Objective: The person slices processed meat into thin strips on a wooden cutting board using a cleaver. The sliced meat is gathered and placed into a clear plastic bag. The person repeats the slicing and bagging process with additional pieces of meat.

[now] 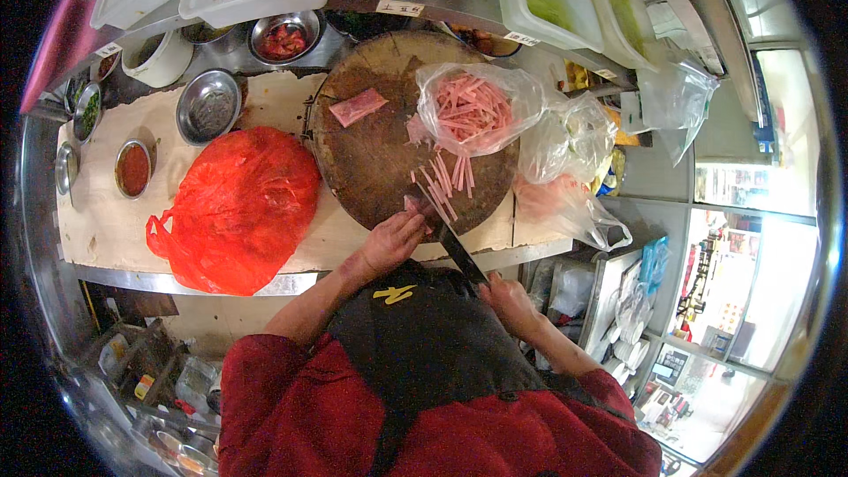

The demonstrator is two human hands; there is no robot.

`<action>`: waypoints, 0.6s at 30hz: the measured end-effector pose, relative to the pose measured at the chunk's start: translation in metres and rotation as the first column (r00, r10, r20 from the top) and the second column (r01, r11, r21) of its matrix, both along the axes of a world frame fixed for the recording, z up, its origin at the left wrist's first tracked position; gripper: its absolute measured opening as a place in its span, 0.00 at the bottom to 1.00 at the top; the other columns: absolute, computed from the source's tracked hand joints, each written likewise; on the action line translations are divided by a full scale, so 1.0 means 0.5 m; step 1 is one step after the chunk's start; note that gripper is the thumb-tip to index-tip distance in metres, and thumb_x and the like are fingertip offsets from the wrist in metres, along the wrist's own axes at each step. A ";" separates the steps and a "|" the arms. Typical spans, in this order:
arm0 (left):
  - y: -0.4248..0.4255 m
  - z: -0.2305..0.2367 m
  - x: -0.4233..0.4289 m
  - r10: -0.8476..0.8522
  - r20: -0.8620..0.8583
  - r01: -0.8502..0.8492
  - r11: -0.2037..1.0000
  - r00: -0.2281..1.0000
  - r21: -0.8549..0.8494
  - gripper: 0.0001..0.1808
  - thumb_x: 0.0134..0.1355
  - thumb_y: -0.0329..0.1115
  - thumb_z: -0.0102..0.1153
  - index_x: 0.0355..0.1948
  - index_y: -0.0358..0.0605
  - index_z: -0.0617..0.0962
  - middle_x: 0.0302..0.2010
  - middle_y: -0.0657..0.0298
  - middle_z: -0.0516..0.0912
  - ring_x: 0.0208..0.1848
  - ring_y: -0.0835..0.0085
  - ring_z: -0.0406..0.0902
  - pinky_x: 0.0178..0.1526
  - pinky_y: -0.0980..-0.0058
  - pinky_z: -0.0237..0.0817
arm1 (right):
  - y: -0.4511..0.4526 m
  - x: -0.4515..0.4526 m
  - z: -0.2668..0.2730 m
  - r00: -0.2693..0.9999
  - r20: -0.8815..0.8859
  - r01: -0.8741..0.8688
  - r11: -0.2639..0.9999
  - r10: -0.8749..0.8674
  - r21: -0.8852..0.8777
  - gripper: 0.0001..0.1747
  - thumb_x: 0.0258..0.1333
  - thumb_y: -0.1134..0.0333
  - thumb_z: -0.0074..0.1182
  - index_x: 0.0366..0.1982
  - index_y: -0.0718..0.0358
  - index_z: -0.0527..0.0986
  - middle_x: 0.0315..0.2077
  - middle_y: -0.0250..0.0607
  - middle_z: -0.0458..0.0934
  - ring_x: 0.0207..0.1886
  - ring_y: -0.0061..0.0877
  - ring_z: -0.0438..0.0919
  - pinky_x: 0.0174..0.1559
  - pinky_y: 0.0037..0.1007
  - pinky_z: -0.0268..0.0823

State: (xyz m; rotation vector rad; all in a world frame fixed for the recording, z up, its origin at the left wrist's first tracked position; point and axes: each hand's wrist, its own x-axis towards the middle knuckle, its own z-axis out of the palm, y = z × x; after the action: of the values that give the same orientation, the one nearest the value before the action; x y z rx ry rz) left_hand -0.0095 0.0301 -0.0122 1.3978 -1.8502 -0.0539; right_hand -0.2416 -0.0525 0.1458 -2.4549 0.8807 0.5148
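Observation:
On a round wooden chopping block (371,165), my left hand (397,238) presses its fingertips on a small piece of pink meat (416,205). My right hand (513,305) grips a kitchen knife (457,248), whose blade lies between that piece and several thin pink strips (444,185). Beyond them, a clear plastic bag (530,96) lies open on the block, with a heap of similar strips (474,106) in it. A flat pink slab (358,107) rests at the block's upper left.
Left of the block sits a full red plastic bag (245,212), with metal bowls (209,106) and a cup of red sauce (133,169) beyond. More clear bags (570,139) lie at the right. A shelf edge (450,20) bearing white tubs (265,3) crosses the far side.

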 end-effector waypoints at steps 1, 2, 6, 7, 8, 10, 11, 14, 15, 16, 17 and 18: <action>0.000 0.001 0.001 0.000 -0.022 -0.001 1.000 1.000 -0.014 0.16 0.46 0.29 0.54 0.37 0.33 0.77 0.46 0.51 0.74 0.48 0.55 0.74 0.50 0.63 0.70 | -0.002 0.016 -0.030 0.999 0.045 0.003 1.000 -0.003 -0.007 0.12 0.59 0.65 0.47 0.33 0.69 0.65 0.19 0.56 0.74 0.24 0.47 0.77 0.25 0.45 0.69; 0.000 0.002 0.002 -0.002 -0.031 0.002 1.000 1.000 -0.013 0.16 0.46 0.29 0.54 0.37 0.32 0.77 0.45 0.51 0.74 0.48 0.55 0.74 0.50 0.64 0.70 | -0.002 0.026 -0.050 1.000 0.005 0.022 1.000 -0.022 -0.011 0.14 0.60 0.63 0.47 0.33 0.69 0.65 0.17 0.58 0.74 0.24 0.51 0.76 0.26 0.49 0.68; -0.002 0.014 0.008 -0.013 -0.013 0.013 0.999 1.000 -0.047 0.17 0.45 0.29 0.54 0.37 0.31 0.77 0.46 0.51 0.74 0.48 0.55 0.74 0.50 0.64 0.70 | 0.006 0.058 -0.107 0.997 0.069 0.033 0.996 -0.028 -0.078 0.14 0.58 0.63 0.48 0.31 0.69 0.65 0.14 0.53 0.73 0.21 0.47 0.77 0.24 0.45 0.69; -0.002 0.017 0.011 -0.018 -0.012 0.018 0.999 1.000 -0.030 0.18 0.44 0.30 0.54 0.38 0.31 0.77 0.46 0.51 0.74 0.48 0.55 0.73 0.50 0.64 0.70 | 0.004 0.061 -0.109 0.998 0.066 -0.001 0.990 0.011 -0.138 0.13 0.58 0.63 0.47 0.31 0.68 0.65 0.14 0.48 0.73 0.20 0.43 0.77 0.22 0.41 0.69; -0.001 0.021 0.011 -0.022 -0.003 0.022 0.999 1.000 -0.030 0.18 0.44 0.30 0.54 0.38 0.31 0.77 0.46 0.51 0.74 0.48 0.55 0.73 0.50 0.64 0.70 | 0.004 0.061 -0.108 1.000 0.011 -0.026 0.989 0.028 -0.148 0.12 0.58 0.64 0.47 0.30 0.68 0.66 0.13 0.43 0.74 0.19 0.39 0.77 0.20 0.38 0.69; 0.001 0.027 0.013 -0.019 0.012 0.019 1.000 1.000 -0.020 0.18 0.44 0.30 0.54 0.38 0.31 0.77 0.46 0.50 0.74 0.48 0.54 0.73 0.51 0.64 0.70 | -0.003 0.055 -0.093 0.984 0.151 -0.060 0.976 0.093 -0.211 0.11 0.58 0.64 0.46 0.29 0.66 0.67 0.15 0.45 0.73 0.19 0.38 0.77 0.20 0.38 0.69; 0.004 0.029 0.012 -0.013 0.015 0.014 1.000 1.000 -0.007 0.19 0.44 0.30 0.54 0.38 0.31 0.77 0.46 0.50 0.74 0.48 0.54 0.73 0.51 0.64 0.70 | -0.010 0.050 -0.082 0.968 0.211 -0.081 0.965 0.135 -0.248 0.10 0.58 0.65 0.46 0.29 0.66 0.67 0.16 0.45 0.73 0.19 0.38 0.77 0.20 0.39 0.69; 0.007 0.027 0.012 -0.002 0.018 0.002 1.000 1.000 -0.016 0.19 0.44 0.30 0.54 0.39 0.32 0.77 0.46 0.51 0.75 0.48 0.55 0.74 0.50 0.65 0.70 | -0.008 0.040 -0.045 0.987 0.158 0.009 0.990 0.014 -0.143 0.09 0.58 0.66 0.46 0.27 0.64 0.68 0.21 0.48 0.71 0.19 0.40 0.76 0.22 0.40 0.70; 0.005 0.023 0.012 -0.003 0.015 0.003 1.000 1.000 -0.018 0.19 0.44 0.29 0.54 0.39 0.32 0.77 0.46 0.51 0.75 0.48 0.55 0.74 0.50 0.65 0.70 | -0.006 0.033 -0.029 0.992 0.124 0.039 0.993 -0.026 -0.110 0.09 0.58 0.66 0.46 0.28 0.65 0.68 0.21 0.49 0.71 0.19 0.42 0.76 0.22 0.41 0.70; 0.002 0.019 0.009 -0.002 0.006 0.002 1.000 1.000 -0.027 0.19 0.44 0.29 0.55 0.40 0.32 0.77 0.46 0.51 0.75 0.48 0.55 0.74 0.50 0.65 0.71 | -0.003 0.022 -0.010 0.994 0.086 0.076 0.994 -0.069 -0.078 0.10 0.58 0.65 0.46 0.28 0.65 0.68 0.22 0.50 0.71 0.20 0.43 0.76 0.22 0.42 0.70; 0.000 0.014 0.007 0.000 -0.005 0.000 1.000 1.000 -0.023 0.19 0.44 0.29 0.55 0.40 0.33 0.77 0.46 0.52 0.75 0.48 0.55 0.74 0.49 0.65 0.71 | 0.000 0.013 0.006 0.993 0.046 0.115 0.992 -0.113 -0.048 0.10 0.58 0.65 0.46 0.28 0.65 0.68 0.22 0.51 0.71 0.20 0.44 0.75 0.23 0.43 0.70; -0.001 0.009 0.006 0.003 0.006 -0.003 0.999 1.000 -0.037 0.19 0.44 0.29 0.55 0.40 0.33 0.77 0.46 0.52 0.75 0.49 0.55 0.75 0.49 0.65 0.71 | 0.001 0.003 0.021 0.998 0.024 0.067 0.997 -0.066 -0.034 0.11 0.59 0.64 0.46 0.29 0.66 0.68 0.21 0.52 0.72 0.21 0.46 0.76 0.23 0.44 0.69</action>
State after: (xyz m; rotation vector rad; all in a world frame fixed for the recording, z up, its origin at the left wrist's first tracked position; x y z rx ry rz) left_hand -0.0067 0.0297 -0.0076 1.3763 -1.8449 -0.0139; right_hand -0.2400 -0.0523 0.1564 -2.4484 0.9656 0.4508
